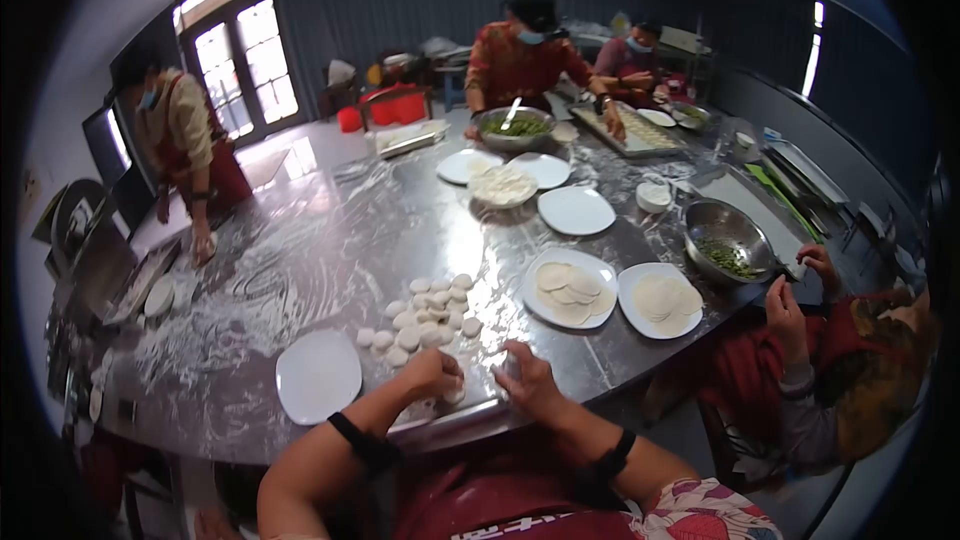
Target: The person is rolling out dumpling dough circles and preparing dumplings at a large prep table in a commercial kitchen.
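Observation:
My left hand point(430, 377) is closed near the table's front edge, with fingers curled over a small pale dough piece point(455, 396) that shows partly beneath them. To its right, my right hand point(530, 382) is raised with its fingers apart and nothing between them. Just beyond my left hand lies a heap of small round dough pieces point(430, 312), some flattened. A white square plate point(318, 377) rests to the left of that hand. Beyond my right hand, round dough wrappers point(568, 290) overlap on a white plate point(533, 308).
Another plate of wrappers point(665, 302) and a metal bowl with green filling point(728, 240) stand to the right, near a co-worker's hands point(790, 315). Flour streaks the metal table point(400, 210). Across it are a tray point(640, 135), bowls and plates. More people work left and far side.

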